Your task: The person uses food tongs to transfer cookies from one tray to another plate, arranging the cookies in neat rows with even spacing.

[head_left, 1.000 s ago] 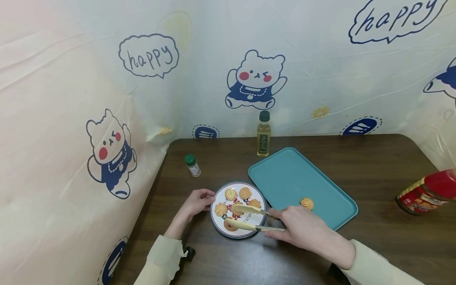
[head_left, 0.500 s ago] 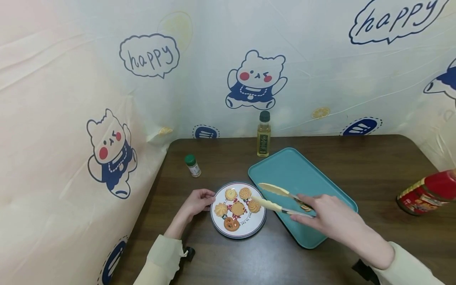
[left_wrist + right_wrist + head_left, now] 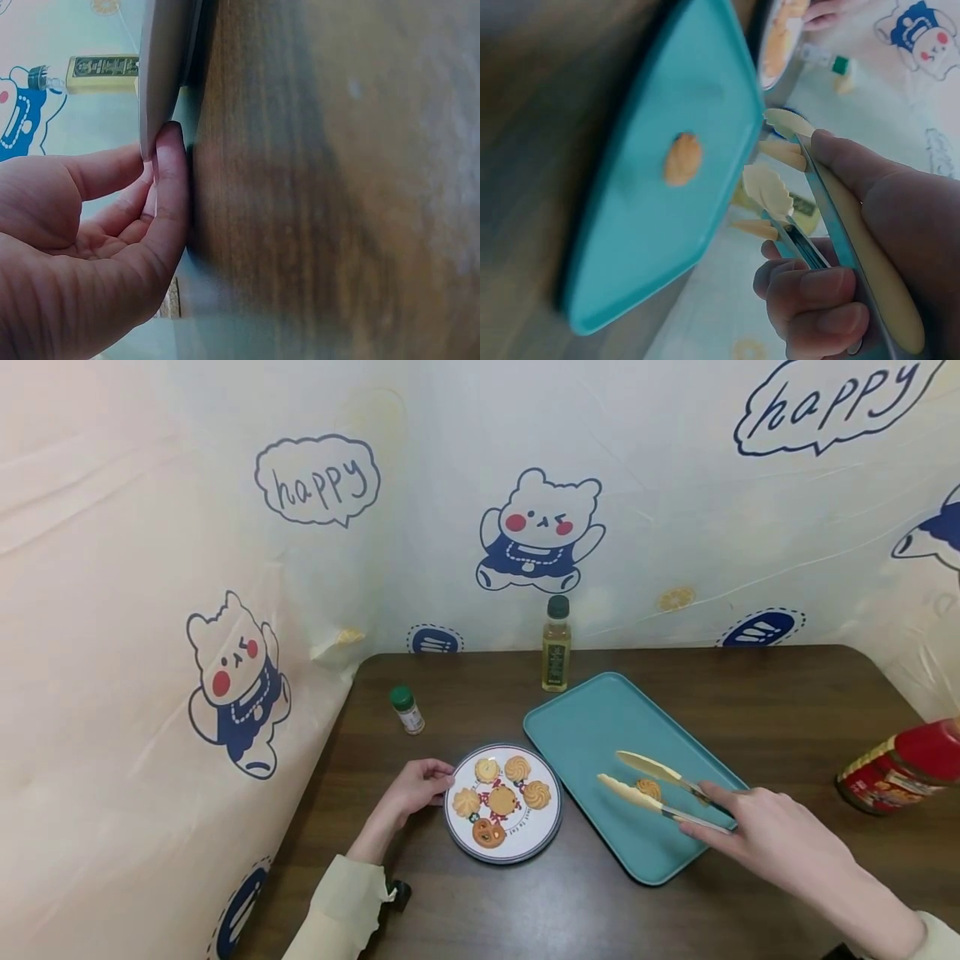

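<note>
My left hand (image 3: 417, 785) pinches the left rim of a round white plate (image 3: 525, 839); in the left wrist view the thumb lies on top and a finger underneath. Several cookies lie on the plate, among them a pretzel-shaped one (image 3: 488, 833) and a round one (image 3: 502, 800) in the middle. My right hand (image 3: 780, 835) holds a pair of tongs (image 3: 840, 225) with cream tips spread apart. Those tips are above the teal tray (image 3: 600, 718), on either side of a swirl cookie (image 3: 683, 159) that lies on it. The tips and the cookie are apart in the right wrist view.
A small green-capped shaker (image 3: 407, 710) stands behind the plate at the left. Behind the tray is an oil bottle (image 3: 556, 643). A red-lidded jar (image 3: 900, 764) stands at the right edge of view. A patterned curtain (image 3: 420, 527) hangs behind the table (image 3: 795, 693).
My right hand has moved the tongs rightward from over the plate to over the cookie on the tray. A cookie has come into view in the plate's middle. My left hand stays put.
</note>
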Available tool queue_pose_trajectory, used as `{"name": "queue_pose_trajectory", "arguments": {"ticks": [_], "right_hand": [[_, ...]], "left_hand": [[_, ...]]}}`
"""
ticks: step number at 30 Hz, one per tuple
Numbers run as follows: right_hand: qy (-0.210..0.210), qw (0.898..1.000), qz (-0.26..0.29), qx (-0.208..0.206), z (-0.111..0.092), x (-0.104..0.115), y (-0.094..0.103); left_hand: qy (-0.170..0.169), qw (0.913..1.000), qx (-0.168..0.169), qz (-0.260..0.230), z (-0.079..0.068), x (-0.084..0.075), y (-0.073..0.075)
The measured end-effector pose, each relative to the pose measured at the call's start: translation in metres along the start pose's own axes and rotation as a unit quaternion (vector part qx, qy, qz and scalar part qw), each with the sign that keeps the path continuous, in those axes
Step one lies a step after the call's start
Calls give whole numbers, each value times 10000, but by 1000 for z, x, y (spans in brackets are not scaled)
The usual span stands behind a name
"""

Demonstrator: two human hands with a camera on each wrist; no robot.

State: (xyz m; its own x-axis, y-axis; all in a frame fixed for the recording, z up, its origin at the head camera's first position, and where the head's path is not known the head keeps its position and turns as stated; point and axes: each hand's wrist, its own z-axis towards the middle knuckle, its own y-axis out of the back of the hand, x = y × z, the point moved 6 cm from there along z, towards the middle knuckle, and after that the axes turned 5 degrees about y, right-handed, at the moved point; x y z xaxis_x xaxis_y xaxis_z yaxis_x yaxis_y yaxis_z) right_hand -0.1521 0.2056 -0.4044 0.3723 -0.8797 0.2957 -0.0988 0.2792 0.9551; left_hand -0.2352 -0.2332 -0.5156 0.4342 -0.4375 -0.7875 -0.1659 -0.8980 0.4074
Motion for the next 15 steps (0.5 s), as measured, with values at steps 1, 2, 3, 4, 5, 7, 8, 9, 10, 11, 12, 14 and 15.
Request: {"name": "queue_pose_trajectory", "arguments": {"ticks": [1, 2, 3, 4, 5, 7, 8, 9, 10, 11, 12, 14, 15], "right_hand": [[-38, 10000, -24, 30, -3, -5, -1], [-75, 10000, -51, 19, -5, -9, -2], [-112, 9999, -64, 24, -7, -13, -3], [-140, 9999, -76, 17, -10, -17, -3], [-173, 9998, -82, 8, -12, -20, -4], [-267, 9996, -88, 42, -16, -27, -6], [-307, 9995, -91, 60, -18, -30, -7], [-344, 9993, -97, 102, -19, -33, -8], [-379, 9991, -105, 144, -20, -35, -9], [-405, 9990, -107, 181, -21, -37, -10], [-433, 9987, -114, 237, -22, -38, -12], [-479, 9983, -91, 325, -23, -41, -15], [-496, 9981, -70, 369, -24, -41, -16]], "left_hand": [[-4, 10000, -1, -4, 0, 1, 0], [-13, 10000, -7, -7, 1, 1, 0], [-28, 10000, -13, -3, 1, 1, 0], [-42, 10000, -15, 6, 1, 1, 0], [-53, 10000, -15, 14, 1, 1, 0], [-44, 10000, -17, 29, 0, 1, 0], [-45, 10000, -13, 39, 0, 1, 0], [-43, 10000, -7, 47, 0, 1, 0], [-39, 10000, 0, 48, -1, 1, 0], [-28, 10000, 1, 44, 0, 1, 0], [-23, 10000, 5, 39, 0, 1, -1], [-23, 10000, 16, 36, 0, 1, -1], [-20, 10000, 23, 33, 0, 1, -1]]}}
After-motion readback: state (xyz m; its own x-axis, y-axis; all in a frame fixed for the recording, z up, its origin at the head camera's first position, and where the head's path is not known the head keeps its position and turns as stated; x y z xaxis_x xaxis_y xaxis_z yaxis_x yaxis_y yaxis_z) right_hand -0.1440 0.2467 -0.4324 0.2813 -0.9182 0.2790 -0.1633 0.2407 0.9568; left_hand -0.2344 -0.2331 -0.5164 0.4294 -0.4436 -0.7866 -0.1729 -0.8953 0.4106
